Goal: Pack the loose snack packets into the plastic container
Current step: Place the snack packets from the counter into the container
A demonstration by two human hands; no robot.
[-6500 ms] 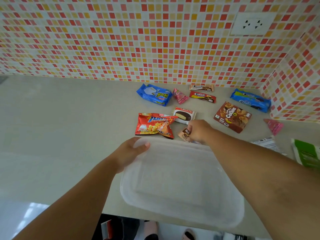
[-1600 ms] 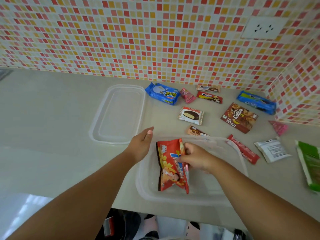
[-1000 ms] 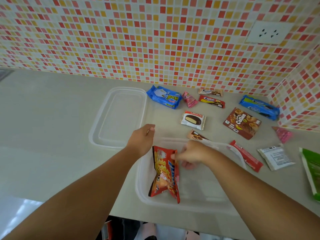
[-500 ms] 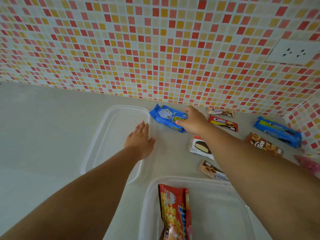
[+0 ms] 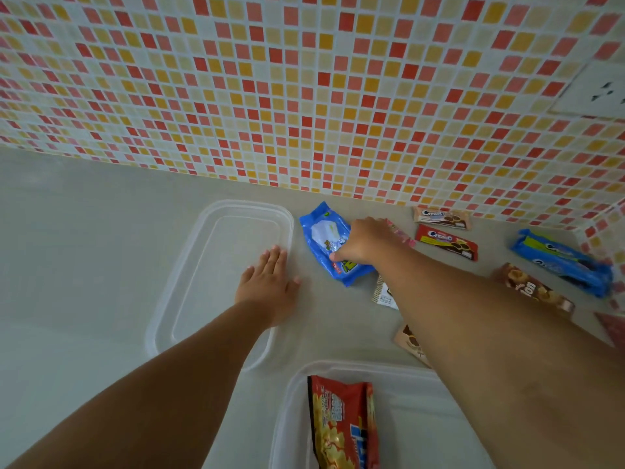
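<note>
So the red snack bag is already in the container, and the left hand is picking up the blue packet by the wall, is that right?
Not quite. In the head view it is the right hand that grips the blue packet by the wall; the left hand lies flat and open on the lid. The red snack bag is indeed already in the container.

tan wrapper (image 5: 441, 218): "Cream-O" | red wrapper (image 5: 446, 246): "Cream-O" | brown box (image 5: 534, 292): "…lon"

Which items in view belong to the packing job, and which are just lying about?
Job:
plastic container
red snack bag inside it
blue packet under right hand
Cream-O packets
blue Oreo pack

Lying about:
lid under left hand
wall socket
</note>
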